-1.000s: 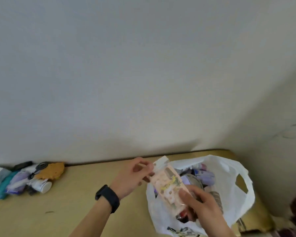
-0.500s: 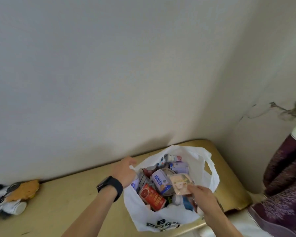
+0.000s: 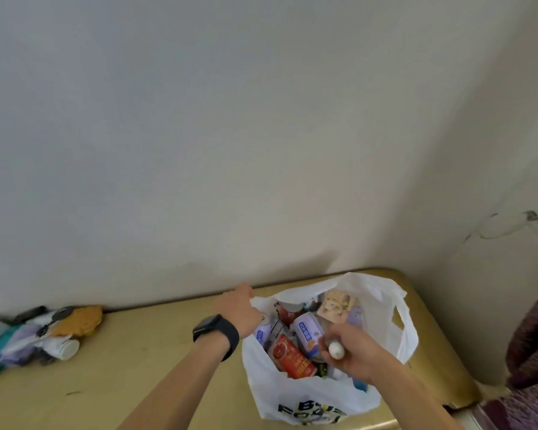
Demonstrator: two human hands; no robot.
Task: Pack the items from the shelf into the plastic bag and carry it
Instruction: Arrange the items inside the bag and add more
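Change: a second ago we held the pale packet point(image 3: 336, 306) above the bag in both hands; now it lies inside, leaning at the far side of the heap, free of our fingers.
Bag: the white plastic bag point(image 3: 305, 395) stands open on the yellow shelf point(image 3: 143, 361) by the corner, nearly full; a red pouch point(image 3: 291, 356) and a blue-and-white carton point(image 3: 308, 332) lie on top.
Left hand: our left hand point(image 3: 243, 308) pinches the near-left rim of the bag, holding the mouth open; a black watch point(image 3: 216, 333) sits on that wrist.
Right hand: our right hand point(image 3: 351, 352) has let the packet go; it is now curled around a small white rounded thing point(image 3: 336, 350) over the bag; what it is we cannot tell.
Remaining: a pile of things point(image 3: 41, 333) lies at the far left of the shelf, well apart from the bag; we judge the packing unfinished and the carrying not yet begun.
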